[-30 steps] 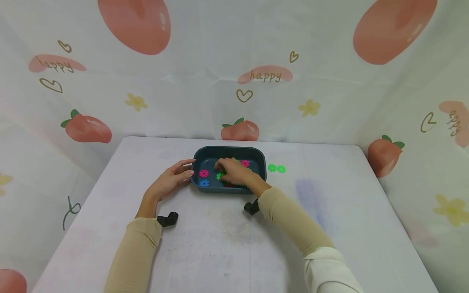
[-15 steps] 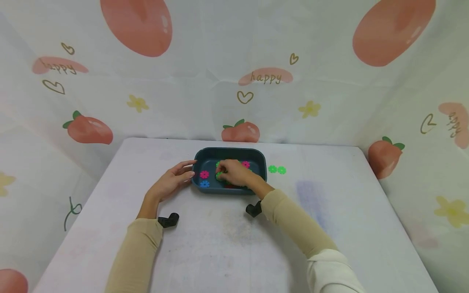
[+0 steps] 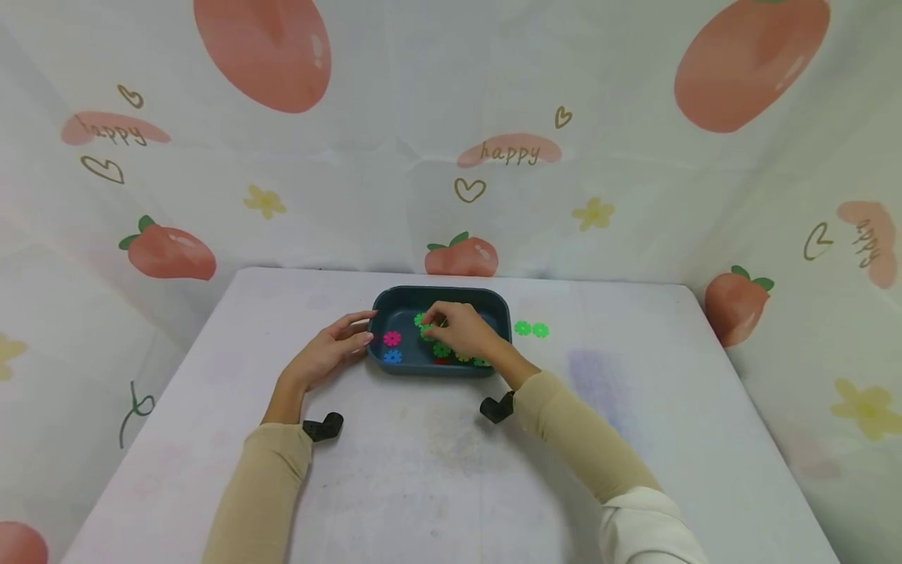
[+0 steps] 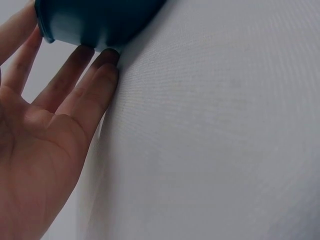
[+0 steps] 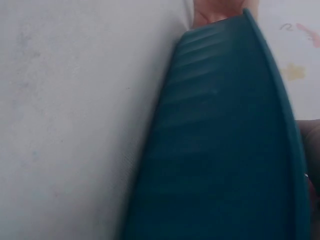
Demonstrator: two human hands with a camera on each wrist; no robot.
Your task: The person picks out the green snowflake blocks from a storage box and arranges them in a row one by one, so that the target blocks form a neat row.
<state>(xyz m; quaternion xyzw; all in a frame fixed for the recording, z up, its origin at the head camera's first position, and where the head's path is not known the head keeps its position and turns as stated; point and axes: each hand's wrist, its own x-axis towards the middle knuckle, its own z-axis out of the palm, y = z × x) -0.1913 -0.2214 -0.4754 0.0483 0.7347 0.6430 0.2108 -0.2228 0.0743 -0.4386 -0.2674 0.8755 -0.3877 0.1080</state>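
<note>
A dark teal tray sits on the table with several small notched plastic discs in it. My left hand rests against the tray's left end, fingers extended; in the left wrist view, fingertips touch its outer wall. Over the tray, my right hand pinches a green notched disc between thumb and fingers. Below it lie another green disc and a yellowish disc. A pink disc and a blue disc lie at the tray's left. The right wrist view shows mostly the tray's side.
Two bright green discs lie on the white table just right of the tray. Black wrist mounts stick out beside both sleeves. A printed cloth hangs behind and along the sides of the table.
My right hand has risen slightly and shifted right, with a green disc now visible in its fingertips and more discs uncovered beneath. The left hand has stayed against the tray.
</note>
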